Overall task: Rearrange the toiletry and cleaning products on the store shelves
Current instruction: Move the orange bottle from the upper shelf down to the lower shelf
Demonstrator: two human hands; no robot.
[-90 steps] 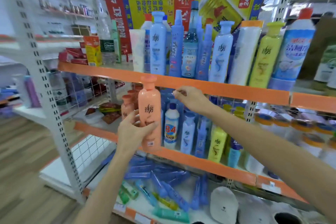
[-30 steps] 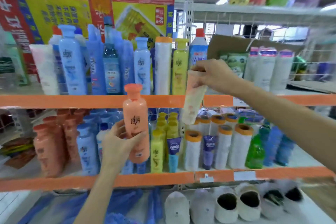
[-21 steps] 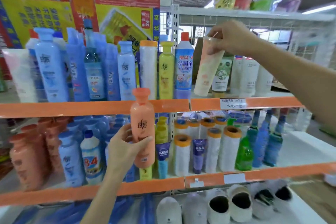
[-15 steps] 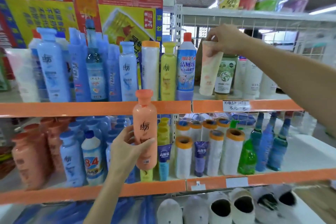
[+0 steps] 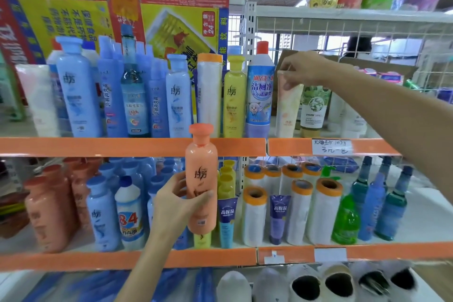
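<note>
The landmark here is the upper shelf's orange front rail (image 5: 132,146), running across the middle of the view. Far left and above that rail stands a row of pale blue plastic bottles (image 5: 76,88), upright and packed side by side. Below the rail on the left, a cluster of salmon-orange plastic bottles (image 5: 46,208) stands on the lower shelf, with a white "84" disinfectant bottle (image 5: 130,213) just to their right.

Now the left hand (image 5: 176,206): fingers and thumb curl round the lower body of a salmon-orange shampoo bottle with a flat orange cap (image 5: 201,179), held upright in front of the shelves, its cap overlapping the rail.

Above the rail and right of centre stand a yellow plastic bottle (image 5: 234,98) and a blue-and-white toilet cleaner bottle with a red cap (image 5: 259,91). Just right of that cleaner, the right hand (image 5: 304,68) pinches the crimped top end of a cream-coloured soft tube (image 5: 288,110), which stands above the rail with its lower end at shelf level, beside a green-labelled tube (image 5: 315,108).

Below the rail on the right stand white rolls with orange ends (image 5: 326,213), then a green pump bottle (image 5: 345,218).
</note>
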